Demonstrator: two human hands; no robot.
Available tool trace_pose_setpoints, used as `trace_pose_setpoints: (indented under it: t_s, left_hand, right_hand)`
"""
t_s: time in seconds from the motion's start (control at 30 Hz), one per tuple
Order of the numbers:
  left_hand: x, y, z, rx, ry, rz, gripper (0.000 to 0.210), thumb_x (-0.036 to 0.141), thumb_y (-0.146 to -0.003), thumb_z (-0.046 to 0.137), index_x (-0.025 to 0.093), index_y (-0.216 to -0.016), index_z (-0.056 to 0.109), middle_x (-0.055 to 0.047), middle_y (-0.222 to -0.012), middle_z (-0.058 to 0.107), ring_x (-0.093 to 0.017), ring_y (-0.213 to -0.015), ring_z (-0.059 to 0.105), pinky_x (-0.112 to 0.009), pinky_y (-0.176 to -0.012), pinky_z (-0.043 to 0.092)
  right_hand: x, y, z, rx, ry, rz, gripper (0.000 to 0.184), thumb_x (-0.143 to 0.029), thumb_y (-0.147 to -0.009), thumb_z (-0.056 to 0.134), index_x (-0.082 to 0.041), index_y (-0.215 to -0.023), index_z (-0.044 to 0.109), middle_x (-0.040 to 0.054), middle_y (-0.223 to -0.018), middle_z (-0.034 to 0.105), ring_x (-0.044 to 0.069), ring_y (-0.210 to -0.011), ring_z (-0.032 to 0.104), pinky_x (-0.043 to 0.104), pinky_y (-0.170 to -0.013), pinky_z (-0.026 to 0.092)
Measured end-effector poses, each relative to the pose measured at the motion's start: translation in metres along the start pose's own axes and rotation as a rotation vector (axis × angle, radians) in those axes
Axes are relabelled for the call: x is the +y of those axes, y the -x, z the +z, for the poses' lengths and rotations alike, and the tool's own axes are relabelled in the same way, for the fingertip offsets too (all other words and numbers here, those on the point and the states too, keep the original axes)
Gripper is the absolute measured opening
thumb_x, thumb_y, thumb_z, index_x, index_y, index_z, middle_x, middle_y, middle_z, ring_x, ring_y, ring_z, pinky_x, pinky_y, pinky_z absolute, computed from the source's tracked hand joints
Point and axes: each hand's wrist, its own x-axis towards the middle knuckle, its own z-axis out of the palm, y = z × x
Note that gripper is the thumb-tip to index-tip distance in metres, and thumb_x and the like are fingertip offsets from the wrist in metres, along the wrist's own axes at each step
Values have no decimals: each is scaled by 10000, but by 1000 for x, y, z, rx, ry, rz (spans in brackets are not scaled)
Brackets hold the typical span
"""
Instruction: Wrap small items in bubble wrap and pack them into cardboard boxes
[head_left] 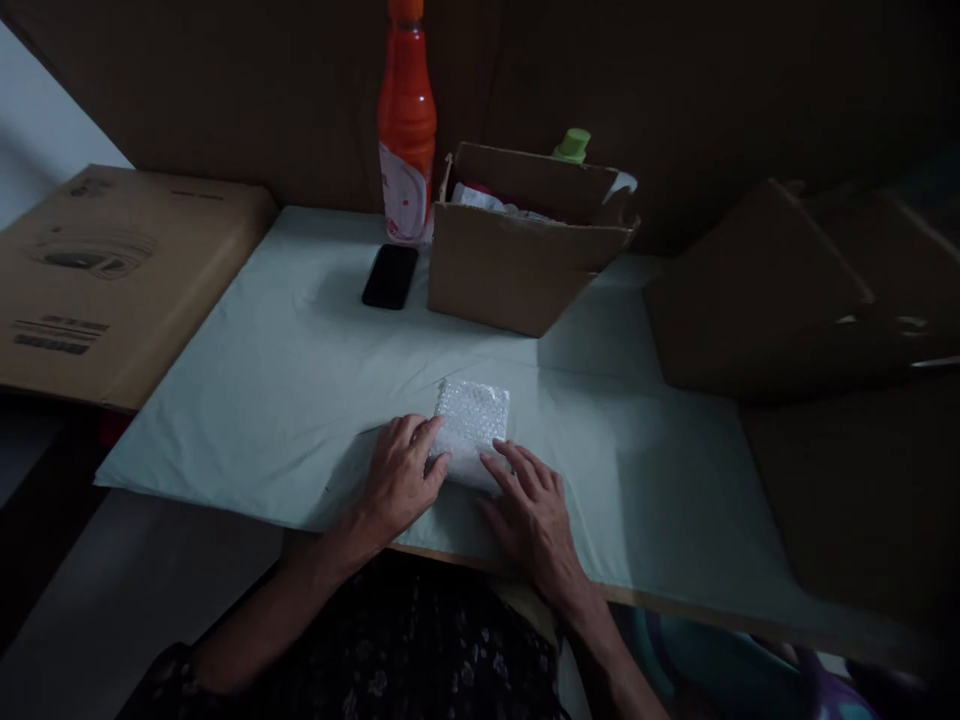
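Observation:
A small rectangular packet in clear bubble wrap (pixel 474 408) lies on the cloth-covered table near its front edge. My left hand (pixel 403 468) grips its left side, with fingertips on the top and the thumb at the near left corner. On the other side, my right hand (pixel 534 505) holds the right edge between bent fingers, its thumb low at the near side. The near part of the bubble wrap sits between both hands. What is inside the wrap cannot be made out.
Behind the packet stands an open cardboard box (pixel 502 265) with things inside. Left of it are a black phone (pixel 391 276) and an orange-red bottle (pixel 407 120). A green cap (pixel 574 145) shows behind. A flat printed carton (pixel 127 270) lies left; more cardboard (pixel 757 290) stands right.

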Motion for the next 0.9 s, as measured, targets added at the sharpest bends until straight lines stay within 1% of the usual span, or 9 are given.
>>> trace_pose_setpoints:
  t_s: [0.1,0.2,0.3,0.4,0.5,0.63,0.7,0.8,0.9]
  left_hand:
    - [-1,8,-6,-17,109,122,449,227,-887,606,119,-1321,563,-171,-1311,600,-307,-1224,536,-496,-1051,473]
    - [-2,20,-14,-88,228,195,496,158,-887,557,174,-1380,508,-125,-1291,628,-265,-1239,534,-466,-1069,467]
    - [-2,25,-18,-124,271,121,508,116,-873,520,194,-1375,509,-98,-1187,678,-232,-1119,600,-416,-980,525]
    - [-3,19,-16,-131,212,55,490,160,-867,538,169,-1357,525,-97,-1111,703,-237,-1026,629,-416,-929,547]
    - [-3,9,-11,-102,79,-5,464,200,-870,552,148,-1331,550,-113,-1071,714,-270,-999,633,-456,-919,543]
    - [-5,5,-9,-75,-3,-65,403,238,-883,569,138,-1272,590,-117,-1009,707,-282,-971,631,-475,-914,533]
    - [-7,11,-12,-39,73,-104,399,260,-895,560,138,-1275,584,-104,-984,690,-257,-933,636,-446,-885,546]
    - [-8,25,-17,16,255,-205,454,287,-885,570,155,-1318,549,-94,-1021,674,-215,-903,647,-389,-837,563]
    - [-2,37,-21,-15,507,-352,580,320,-866,600,162,-1408,467,-115,-1127,677,-207,-943,665,-372,-835,571]
  right_hand:
    - [1,-5,3,-29,-34,-1,332,-164,-915,599,-216,-1241,639,101,-1245,709,295,-1240,579,444,-916,488]
    - [2,-6,-3,-43,-180,21,302,-194,-939,588,-220,-1234,646,94,-1144,743,261,-1130,645,420,-893,514]
    - [0,-2,-13,-106,-317,105,300,-288,-974,570,-243,-1265,627,85,-1123,737,237,-1022,677,391,-842,551]
    - [-2,3,-17,-40,-258,142,367,-318,-976,567,-258,-1338,572,102,-1200,703,263,-1081,653,429,-880,544]
    - [-5,2,-13,37,-112,73,419,-286,-935,618,-246,-1349,559,133,-1323,639,301,-1173,600,473,-919,507]
    - [-9,-11,-3,-91,7,-32,365,-179,-886,643,-205,-1249,624,132,-1335,645,327,-1222,565,480,-935,474]
    - [-7,-18,2,-100,16,-45,343,-123,-884,618,-186,-1222,638,122,-1294,676,317,-1198,583,465,-929,471]
    - [-3,-24,6,-41,-35,-26,310,-109,-918,565,-174,-1211,641,110,-1201,723,283,-1120,628,438,-897,481]
    - [-3,-25,6,15,-112,23,279,-151,-954,533,-196,-1203,649,94,-1099,751,255,-1013,668,416,-847,498]
